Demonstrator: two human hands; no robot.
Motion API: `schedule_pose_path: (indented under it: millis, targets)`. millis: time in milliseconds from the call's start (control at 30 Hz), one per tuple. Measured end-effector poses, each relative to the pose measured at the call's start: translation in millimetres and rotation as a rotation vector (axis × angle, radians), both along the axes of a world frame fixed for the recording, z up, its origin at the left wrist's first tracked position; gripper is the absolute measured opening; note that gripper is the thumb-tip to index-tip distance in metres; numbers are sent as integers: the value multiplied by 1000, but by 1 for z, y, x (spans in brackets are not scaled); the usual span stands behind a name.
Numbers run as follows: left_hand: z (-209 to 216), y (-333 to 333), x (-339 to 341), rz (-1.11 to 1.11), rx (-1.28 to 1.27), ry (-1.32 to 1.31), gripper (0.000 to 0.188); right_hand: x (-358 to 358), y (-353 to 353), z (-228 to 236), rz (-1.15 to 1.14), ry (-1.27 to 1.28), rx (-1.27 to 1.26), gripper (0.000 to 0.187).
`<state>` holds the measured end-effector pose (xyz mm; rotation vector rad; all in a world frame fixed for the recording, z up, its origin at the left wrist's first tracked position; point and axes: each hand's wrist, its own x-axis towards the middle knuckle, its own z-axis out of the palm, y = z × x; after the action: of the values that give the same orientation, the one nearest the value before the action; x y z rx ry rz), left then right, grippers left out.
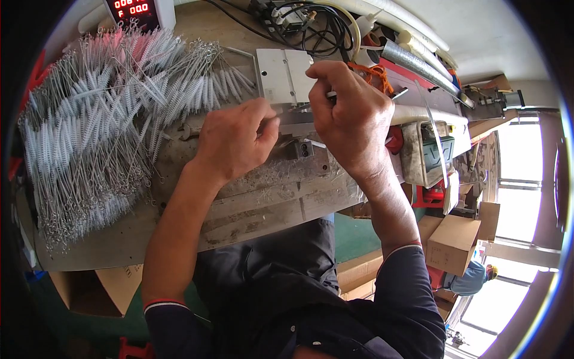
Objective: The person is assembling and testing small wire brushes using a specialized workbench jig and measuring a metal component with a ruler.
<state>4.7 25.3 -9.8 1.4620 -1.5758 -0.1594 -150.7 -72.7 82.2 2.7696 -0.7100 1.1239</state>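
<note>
Facing each other over a scuffed grey metal bench (269,209), the bare left hand (239,140) and right hand (354,113) are poised near twelve o'clock from the middle of the view, one on either side of a narrow grey metal bar (296,127). The left is curled, its thumb brought towards its fingers; whether anything small is pinched there cannot be told. The right is bent into a loose fist, and a sliver of dark metal (332,94) is seen beside its fingers, but whether that is grasped cannot be told. Both are angled inward, perhaps so that the fingertips can be brought close to the bar from two sides. On the six o'clock side of the bar a small dark metal block with round holes (305,149) is set, and on the twelve o'clock side a flat off-white rectangular plate (276,75) is laid; both are presumably sited there to be within easy reach. At ten o'clock, a broad heap of thin wire brushes with pale bristles and looped ends (95,125) is piled, many of them roughly aligned, probably so that tangling is lessened. Behind the heap, near eleven o'clock, a white box with a red digital display (134,12) is stood, presumably for easy reading.
</note>
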Motion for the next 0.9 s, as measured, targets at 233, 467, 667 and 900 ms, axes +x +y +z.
schedule_pose_path:
  millis: [233,467,667,900]
  targets:
    - [0,1,-1,-3,10,-4,10,8,6,9,13,121,-59,18]
    - [2,-1,-1,-13,8,-1,8,13,-4,17,88,244,-138,22]
    - [1,1,0,-19,12,4,9,10,-7,42,129,-184,-129,13]
    - [3,2,-2,-16,4,-15,10,-96,1,2,-349,-696,668,15]
